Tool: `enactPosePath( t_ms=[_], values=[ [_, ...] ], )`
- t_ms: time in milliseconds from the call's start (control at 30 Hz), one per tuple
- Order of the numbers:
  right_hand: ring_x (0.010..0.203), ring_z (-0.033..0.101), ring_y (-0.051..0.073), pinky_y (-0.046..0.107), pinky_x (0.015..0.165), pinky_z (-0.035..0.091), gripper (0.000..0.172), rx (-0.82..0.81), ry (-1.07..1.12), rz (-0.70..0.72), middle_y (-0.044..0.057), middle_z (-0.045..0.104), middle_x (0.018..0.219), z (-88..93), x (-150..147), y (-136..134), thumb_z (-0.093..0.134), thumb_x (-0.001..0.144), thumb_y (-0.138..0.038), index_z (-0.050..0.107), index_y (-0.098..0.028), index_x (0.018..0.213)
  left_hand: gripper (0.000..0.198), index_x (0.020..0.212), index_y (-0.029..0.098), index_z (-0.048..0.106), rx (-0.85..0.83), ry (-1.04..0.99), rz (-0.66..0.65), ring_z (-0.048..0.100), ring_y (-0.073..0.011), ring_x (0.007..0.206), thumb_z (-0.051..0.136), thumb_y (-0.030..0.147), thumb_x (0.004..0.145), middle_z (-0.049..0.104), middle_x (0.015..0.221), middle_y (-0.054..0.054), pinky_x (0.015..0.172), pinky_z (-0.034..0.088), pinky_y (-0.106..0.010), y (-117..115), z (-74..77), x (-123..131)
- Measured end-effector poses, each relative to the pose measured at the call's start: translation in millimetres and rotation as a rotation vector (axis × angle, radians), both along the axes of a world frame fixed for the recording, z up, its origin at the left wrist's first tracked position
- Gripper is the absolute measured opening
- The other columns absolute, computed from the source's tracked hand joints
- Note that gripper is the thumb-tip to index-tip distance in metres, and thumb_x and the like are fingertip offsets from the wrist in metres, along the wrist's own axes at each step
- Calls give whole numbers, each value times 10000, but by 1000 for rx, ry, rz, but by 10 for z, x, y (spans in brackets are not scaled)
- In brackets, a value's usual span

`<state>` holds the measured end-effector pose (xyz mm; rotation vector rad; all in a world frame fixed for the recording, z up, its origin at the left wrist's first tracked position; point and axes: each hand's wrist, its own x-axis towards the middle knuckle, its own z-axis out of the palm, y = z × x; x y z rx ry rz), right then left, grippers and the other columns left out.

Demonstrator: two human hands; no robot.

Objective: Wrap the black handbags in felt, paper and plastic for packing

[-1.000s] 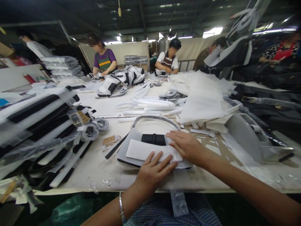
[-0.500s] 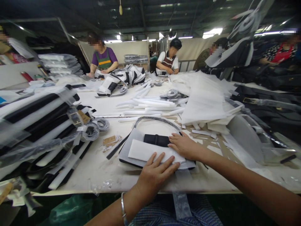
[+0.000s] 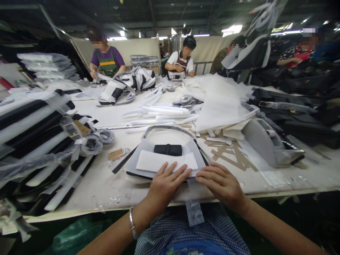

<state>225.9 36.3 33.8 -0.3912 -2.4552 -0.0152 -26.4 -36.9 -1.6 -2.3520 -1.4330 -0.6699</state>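
Observation:
A handbag (image 3: 132, 163) wrapped in pale sheet lies flat in front of me, its curved handle (image 3: 170, 127) pointing away. Across its front side is a folded white foam sheet (image 3: 156, 162), with a black band (image 3: 168, 150) showing above it. My left hand (image 3: 168, 182) rests on the foam's lower edge, fingers spread. At the bag's near right corner, my right hand (image 3: 220, 182) touches the edge with its fingers stretched out. Between the hands, a clear plastic strip (image 3: 195, 212) hangs over the table edge toward my lap.
Wrapped black bags (image 3: 32, 124) with coiled straps (image 3: 92, 143) are piled left. Cardboard tags (image 3: 116, 154) lie beside the handbag. White foam rolls (image 3: 164, 113), white sheets (image 3: 217, 99) and brown paper strips (image 3: 228, 156) lie beyond and right. Co-workers (image 3: 108, 62) sit across the table.
My right hand has moved from the bag's upper right side down to its near right corner. The left hand stays on the foam. The whole view has shifted slightly.

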Motion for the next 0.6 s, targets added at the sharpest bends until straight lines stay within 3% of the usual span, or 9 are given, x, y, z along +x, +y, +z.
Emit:
enactPosePath(
  t_ms=[200,300,400,500,600],
  values=[
    [1005,678,185,424,1014,474,261,50,108,12,33,768,1064,-146,-95,-96,559,949,-109,702,-209,1143,452,1433,332,485,-64,-66,32,562,-244,1298,515,208,999,584,1413,46,1139,391,-479,-18,-18,52],
    [1019,675,188,421,1000,485,278,56,137,3,35,769,1061,-223,-83,-129,563,944,-103,698,-207,1163,523,1443,334,469,-124,-141,36,537,-250,1323,559,174,953,577,1422,48,1148,372,-511,-50,71,74],
    [1024,672,190,416,985,499,268,66,165,12,36,771,1058,-273,-88,-126,563,949,-116,701,-210,1159,624,1466,286,443,-219,-251,16,512,-272,1346,646,252,877,592,1412,11,1156,352,-537,-86,218,102],
    [1010,671,183,410,989,503,247,76,184,18,31,773,1047,-277,-115,-99,571,952,-121,706,-208,1139,510,1385,293,537,-232,-316,30,550,-275,1310,653,387,897,642,1352,9,1138,366,-556,-82,276,143],
    [1012,673,176,413,1015,502,242,92,177,30,29,774,1041,-259,-101,-82,570,956,-128,704,-201,1144,333,1264,309,635,-116,-327,62,614,-259,1238,623,397,943,697,1266,19,1106,398,-546,-36,182,174]
  ],
)
